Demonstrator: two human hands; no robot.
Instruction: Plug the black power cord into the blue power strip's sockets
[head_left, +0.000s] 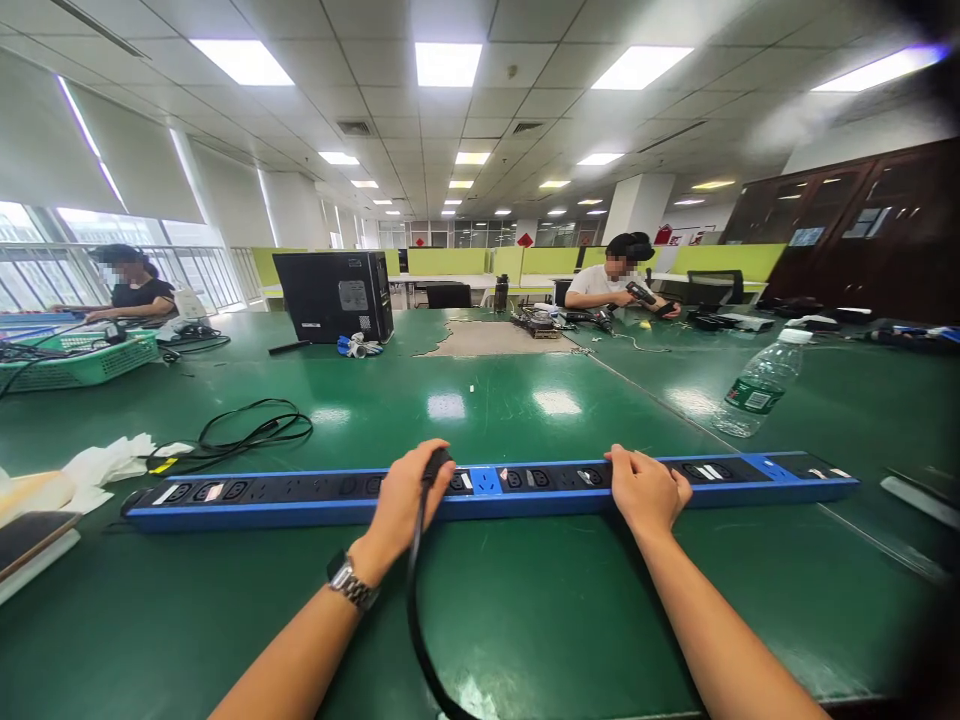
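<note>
A long blue power strip [555, 478] with black socket sections lies across the green table in front of me. My left hand [405, 495] is closed around a black power plug [436, 462], held at the sockets left of the middle; whether it is seated in one is hidden by my fingers. From the plug a black cable [414, 610] hangs toward the table's front edge. Right of the middle, my right hand [646, 488] grips the strip, its thumb at the far side and its fingers curled over the top.
Behind the strip's left end lies a coiled black cable [255, 430]. A plastic water bottle [763, 385] leans at the right. Farther back are a black computer case [334, 297], gloves [360, 346] and a green basket [97, 362]. Two people sit at the table's far sides.
</note>
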